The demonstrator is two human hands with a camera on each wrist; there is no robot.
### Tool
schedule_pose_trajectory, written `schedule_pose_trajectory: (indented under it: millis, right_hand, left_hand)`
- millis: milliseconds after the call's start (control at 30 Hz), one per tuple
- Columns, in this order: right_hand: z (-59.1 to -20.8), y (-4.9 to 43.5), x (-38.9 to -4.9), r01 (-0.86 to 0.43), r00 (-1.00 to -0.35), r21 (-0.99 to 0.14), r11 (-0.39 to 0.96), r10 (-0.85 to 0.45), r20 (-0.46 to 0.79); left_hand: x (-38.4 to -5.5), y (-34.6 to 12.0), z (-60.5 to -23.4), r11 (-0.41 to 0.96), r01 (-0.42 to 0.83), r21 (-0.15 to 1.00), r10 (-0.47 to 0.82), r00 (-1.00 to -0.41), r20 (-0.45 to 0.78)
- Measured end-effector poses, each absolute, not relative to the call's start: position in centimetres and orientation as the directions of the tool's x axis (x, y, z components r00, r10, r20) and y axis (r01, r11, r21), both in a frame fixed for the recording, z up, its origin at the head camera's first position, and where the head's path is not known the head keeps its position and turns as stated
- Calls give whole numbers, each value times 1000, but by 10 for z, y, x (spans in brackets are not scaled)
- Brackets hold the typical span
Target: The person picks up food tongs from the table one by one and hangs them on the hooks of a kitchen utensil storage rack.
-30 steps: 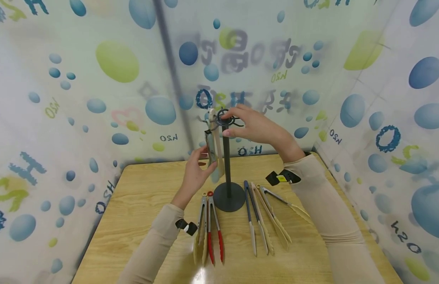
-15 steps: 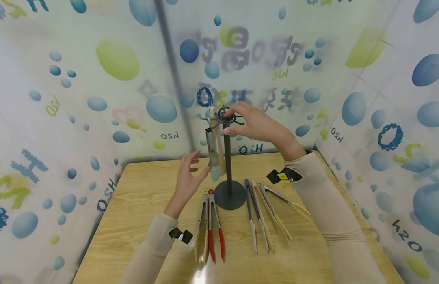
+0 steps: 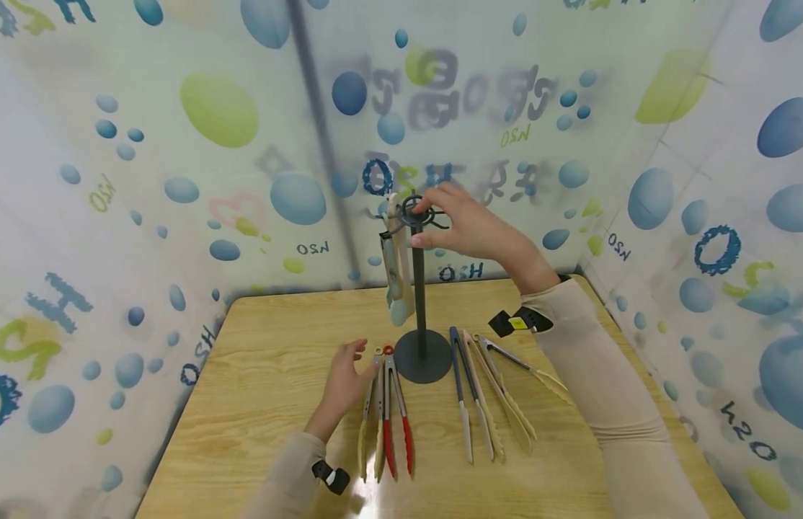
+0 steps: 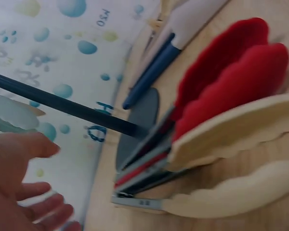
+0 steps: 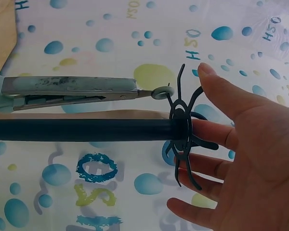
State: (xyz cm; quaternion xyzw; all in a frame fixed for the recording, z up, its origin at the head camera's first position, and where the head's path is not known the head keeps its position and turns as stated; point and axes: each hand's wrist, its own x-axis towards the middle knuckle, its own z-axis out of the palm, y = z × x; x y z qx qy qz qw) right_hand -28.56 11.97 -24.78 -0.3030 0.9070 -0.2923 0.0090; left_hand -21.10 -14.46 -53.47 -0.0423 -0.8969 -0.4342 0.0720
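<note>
My right hand [image 3: 465, 225] is at the top of a dark metal utensil rack [image 3: 419, 288], a fingertip on its hub and the thumb held apart. Mint-green tongs [image 5: 72, 86] hang by a ring from a rack hook, and a beige utensil [image 5: 130, 114] hangs behind them. My left hand [image 3: 343, 386] holds nothing; its fingers are spread and loosely bent. It is beside the handle ends of cream-tipped tongs [image 3: 362, 443] and red-tipped tongs [image 3: 409, 445], which lie on the table. In the left wrist view, a gap shows between the hand and these tongs.
Right of the rack's round base [image 3: 423, 369] lie blue-handled tongs [image 3: 460, 382], beige tongs [image 3: 482, 393] and other pale-tipped tongs [image 3: 549, 382]. The wooden table [image 3: 272, 346] meets patterned walls [image 3: 246, 216] at the back and sides.
My left hand has let go of the hanging mint-green tongs and moved down and toward me, beside the tongs on the table. The right hand stays at the rack top.
</note>
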Motion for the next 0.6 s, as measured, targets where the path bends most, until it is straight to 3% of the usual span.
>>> schedule_pose_trajectory:
  millis: [200, 600]
  right_hand:
    - [-250, 119, -287, -546, -819, -524, 654, -549, 169]
    - [-256, 116, -283, -547, -824, -560, 622, -519, 228]
  left_hand:
    - [-201, -147, -558, 744, 40, 667, 32, -999, 25]
    - [-192, -146, -574, 749, 64, 660, 86, -996, -1]
